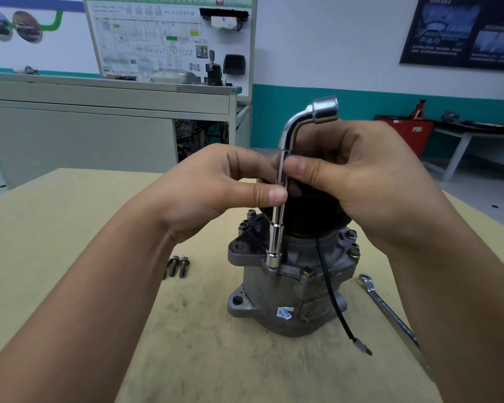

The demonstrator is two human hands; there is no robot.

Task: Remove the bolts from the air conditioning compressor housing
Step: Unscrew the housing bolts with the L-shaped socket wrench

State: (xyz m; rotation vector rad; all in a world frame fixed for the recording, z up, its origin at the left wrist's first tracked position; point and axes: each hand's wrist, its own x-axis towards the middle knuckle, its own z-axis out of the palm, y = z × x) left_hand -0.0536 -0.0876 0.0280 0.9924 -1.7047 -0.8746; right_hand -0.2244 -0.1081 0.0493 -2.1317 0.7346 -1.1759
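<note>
A grey metal compressor housing [285, 295] stands upright on the tan table [70, 228], with a black pulley on top behind my hands. A chrome L-shaped socket wrench [280, 199] stands vertical, its lower socket seated over a bolt on the housing's near flange. My left hand [216, 184] pinches the wrench shaft from the left. My right hand [346, 173] pinches the same shaft from the right, slightly higher. Several bolts remain in the flange, one of them [307, 271] just right of the socket. Two loose bolts [178, 266] lie on the table left of the housing.
A combination spanner [390, 312] lies on the table to the right, partly under my right forearm. A black wire [336, 309] with a connector hangs down the housing's front. A grey cabinet [99, 126] and a wiring display board [169, 39] stand behind the table.
</note>
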